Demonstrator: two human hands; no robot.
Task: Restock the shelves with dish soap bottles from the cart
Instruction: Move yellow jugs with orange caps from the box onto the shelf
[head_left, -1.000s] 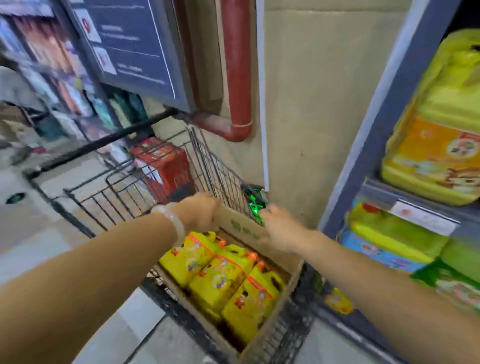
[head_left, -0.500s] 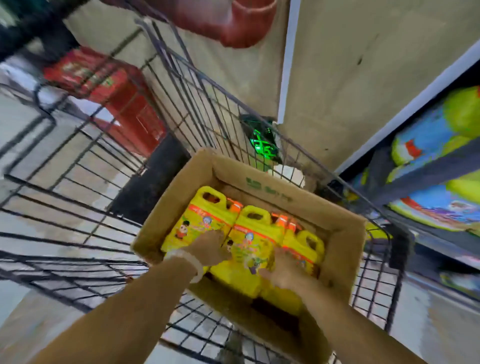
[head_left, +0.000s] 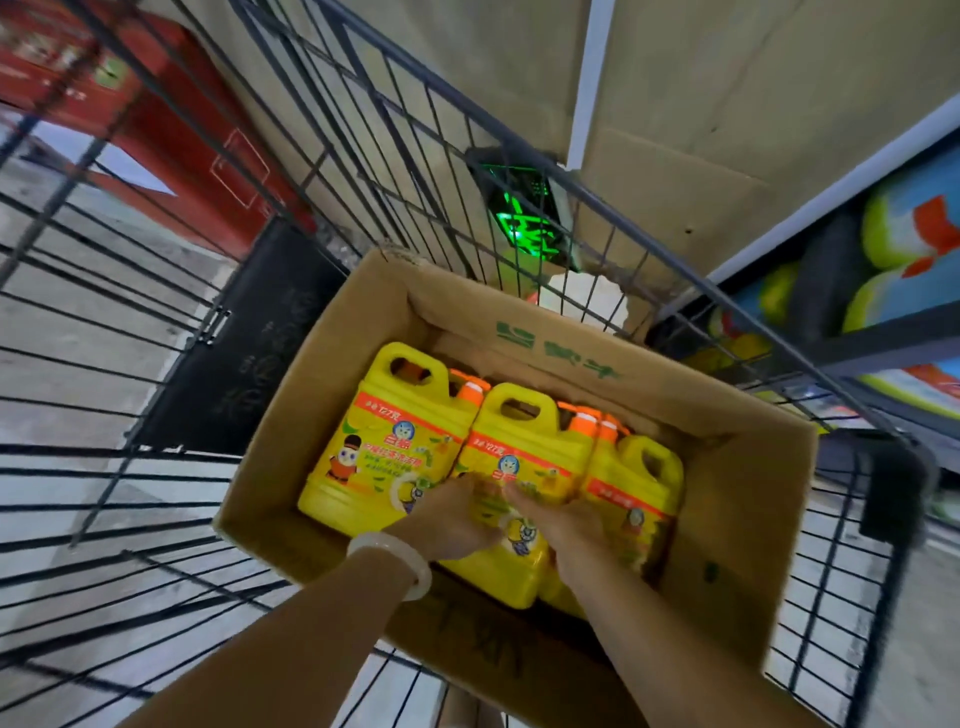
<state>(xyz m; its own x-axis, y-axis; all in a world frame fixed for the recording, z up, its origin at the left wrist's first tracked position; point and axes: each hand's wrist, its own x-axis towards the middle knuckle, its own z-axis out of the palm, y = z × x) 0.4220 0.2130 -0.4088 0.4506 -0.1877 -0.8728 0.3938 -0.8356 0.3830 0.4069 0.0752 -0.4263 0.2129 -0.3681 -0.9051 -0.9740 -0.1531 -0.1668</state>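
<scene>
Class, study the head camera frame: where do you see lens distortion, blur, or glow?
Head view: the cart wires bow outward, wide-angle distortion; both forearms and the frame edges smear with motion blur; a green light glows behind the mesh; the middle bottle label stays fairly sharp.

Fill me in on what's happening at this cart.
A person is leaning over a wire shopping cart that holds an open cardboard box of yellow dish soap bottles. Both hands are down in the box: the left hand and right hand rest on the middle bottle, apparently about to lift it. No bottle is out yet. The shelves stand to the right.
</scene>
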